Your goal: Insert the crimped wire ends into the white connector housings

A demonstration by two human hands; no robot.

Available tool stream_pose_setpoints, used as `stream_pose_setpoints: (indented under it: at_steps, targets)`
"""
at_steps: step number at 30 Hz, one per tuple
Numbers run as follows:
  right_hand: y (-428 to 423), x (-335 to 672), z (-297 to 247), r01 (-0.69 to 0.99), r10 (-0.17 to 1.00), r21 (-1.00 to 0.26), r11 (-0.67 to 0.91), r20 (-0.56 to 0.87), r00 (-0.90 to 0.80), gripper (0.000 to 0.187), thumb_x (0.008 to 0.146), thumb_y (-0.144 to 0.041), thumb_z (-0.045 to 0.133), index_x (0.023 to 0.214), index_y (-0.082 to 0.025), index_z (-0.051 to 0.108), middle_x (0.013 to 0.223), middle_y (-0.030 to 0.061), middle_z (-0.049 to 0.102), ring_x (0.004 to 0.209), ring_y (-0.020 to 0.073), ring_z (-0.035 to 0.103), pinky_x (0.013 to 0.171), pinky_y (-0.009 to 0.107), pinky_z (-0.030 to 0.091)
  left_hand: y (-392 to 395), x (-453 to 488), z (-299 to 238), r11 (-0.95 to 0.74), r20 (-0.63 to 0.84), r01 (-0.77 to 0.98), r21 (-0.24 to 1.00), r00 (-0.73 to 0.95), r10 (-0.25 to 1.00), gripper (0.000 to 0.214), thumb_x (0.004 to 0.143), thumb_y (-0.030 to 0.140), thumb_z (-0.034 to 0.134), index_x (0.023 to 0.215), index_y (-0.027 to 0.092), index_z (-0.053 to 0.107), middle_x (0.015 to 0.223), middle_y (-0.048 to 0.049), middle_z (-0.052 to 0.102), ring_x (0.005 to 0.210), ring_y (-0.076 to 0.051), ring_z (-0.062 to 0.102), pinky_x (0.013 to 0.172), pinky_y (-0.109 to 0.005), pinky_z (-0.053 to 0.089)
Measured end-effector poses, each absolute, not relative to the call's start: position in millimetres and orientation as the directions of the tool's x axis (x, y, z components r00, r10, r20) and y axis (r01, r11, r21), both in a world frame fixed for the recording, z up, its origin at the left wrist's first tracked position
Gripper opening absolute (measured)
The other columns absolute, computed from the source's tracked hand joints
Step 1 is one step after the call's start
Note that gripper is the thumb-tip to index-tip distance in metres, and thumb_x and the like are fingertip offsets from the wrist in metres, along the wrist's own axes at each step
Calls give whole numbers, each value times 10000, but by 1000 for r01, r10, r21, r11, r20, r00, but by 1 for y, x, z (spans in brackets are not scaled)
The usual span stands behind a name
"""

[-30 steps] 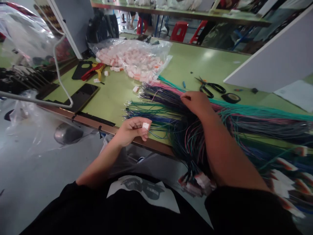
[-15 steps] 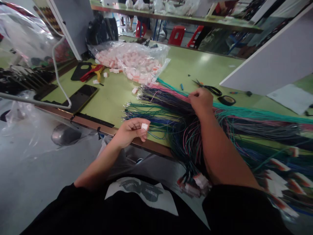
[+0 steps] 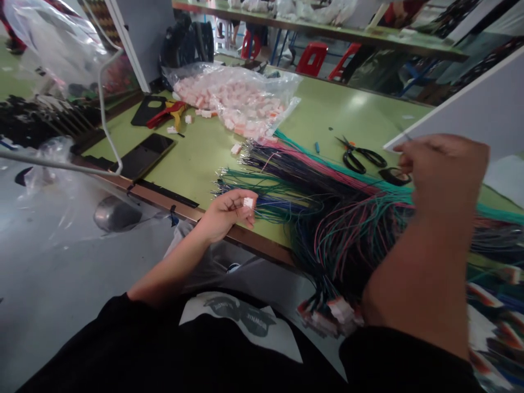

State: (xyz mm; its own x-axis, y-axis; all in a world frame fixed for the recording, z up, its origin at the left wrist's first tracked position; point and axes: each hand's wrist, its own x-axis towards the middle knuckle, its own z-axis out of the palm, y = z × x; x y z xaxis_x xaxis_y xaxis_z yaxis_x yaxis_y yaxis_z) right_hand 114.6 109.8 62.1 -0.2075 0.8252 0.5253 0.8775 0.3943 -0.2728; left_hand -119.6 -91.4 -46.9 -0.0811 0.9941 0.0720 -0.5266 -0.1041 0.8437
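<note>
My left hand (image 3: 227, 214) rests at the near table edge, pinching a small white plastic connector (image 3: 248, 202) between thumb and fingers. A thick bundle of coloured wires (image 3: 323, 202) (green, pink, blue, black) lies across the green table (image 3: 196, 158), its bare ends pointing left. Lifted above the bundle at the right, my right hand (image 3: 444, 170) is blurred by motion, with its fingers pinched together on what looks like a thin wire. Finished wires with white connectors (image 3: 333, 314) hang over the table edge near my lap.
A clear bag of white connectors (image 3: 237, 98) lies at the back of the table, a few loose ones beside it. Black scissors (image 3: 360, 157) and a roll of black tape (image 3: 395, 176) lie at right. A dark phone (image 3: 143, 155) lies at left. A grey board (image 3: 470, 109) leans at right.
My right hand has lifted off the wire bundle and swung up and to the right, fingers pinched. The left hand keeps holding the connector in place. The view shifted slightly.
</note>
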Motion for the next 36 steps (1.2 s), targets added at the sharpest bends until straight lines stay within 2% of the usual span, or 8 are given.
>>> stream_pose_setpoints:
  at_steps: [3, 5, 8, 10, 13, 16, 23, 36]
  targets:
    - [79, 93, 60, 656, 857, -560, 506, 411, -310, 263, 790, -263, 537, 926, -142, 727, 710, 84, 654, 567, 98, 517, 561, 287, 395, -90, -119, -46, -104, 64, -519, 848, -95, 993, 333, 667, 276, 778, 919, 146, 604, 619, 38, 607, 549, -78, 616, 528, -185, 538]
    - [52, 67, 52, 519, 759, -593, 615, 269, -592, 273, 768, -292, 568, 961, -179, 725, 763, 54, 689, 603, 108, 551, 598, 273, 427, -90, -120, -47, -104, 56, -515, 851, -107, 993, 357, 669, 282, 778, 944, 153, 590, 638, 39, 610, 560, -79, 620, 536, -188, 538]
    - [23, 34, 37, 328, 530, -607, 724, 185, -827, 239, 770, -293, 558, 911, -197, 724, 812, 26, 713, 674, 120, 595, 642, 255, 442, -89, -120, -51, -128, 74, -521, 844, -123, 990, 428, 665, 285, 784, 1006, 173, 550, 678, 45, 621, 574, -80, 625, 548, -193, 539]
    - [17, 24, 28, 257, 470, -643, 721, 182, -864, 220, 776, -284, 543, 872, -194, 717, 815, 17, 718, 679, 118, 600, 643, 242, 437, -89, -121, -52, -139, 92, -517, 845, -115, 989, 437, 668, 295, 784, 1008, 177, 536, 693, 44, 626, 583, -80, 627, 557, -194, 540]
    - [16, 24, 21, 267, 523, -668, 694, 213, -825, 188, 762, -287, 552, 806, -190, 707, 792, 12, 714, 650, 112, 583, 616, 230, 417, -88, -121, -53, -139, 106, -502, 853, -93, 990, 385, 682, 313, 775, 956, 167, 547, 695, 32, 626, 602, -82, 627, 574, -197, 543]
    - [14, 29, 22, 338, 574, -622, 706, 224, -787, 159, 734, -288, 577, 756, -197, 705, 713, -2, 692, 614, 108, 562, 601, 227, 391, -88, -121, -53, -152, 119, -510, 847, -97, 988, 369, 684, 309, 775, 941, 164, 554, 697, 33, 623, 606, -81, 628, 574, -193, 542]
    - [0, 27, 29, 447, 573, -416, 792, 251, -781, 152, 711, -245, 536, 672, -222, 681, 629, -19, 629, 596, 108, 528, 580, 236, 337, -88, -125, -57, -144, 122, -486, 862, -75, 990, 317, 734, 284, 741, 968, 164, 564, 706, 30, 626, 634, -85, 643, 595, -190, 546]
    - [-5, 23, 24, 569, 609, -215, 793, 268, -747, 139, 675, -222, 496, 598, -205, 611, 558, -11, 559, 602, 119, 491, 539, 237, 274, -89, -123, -54, -140, 109, -510, 849, -89, 990, 331, 709, 283, 763, 941, 159, 563, 670, 48, 625, 603, -75, 646, 566, -167, 542]
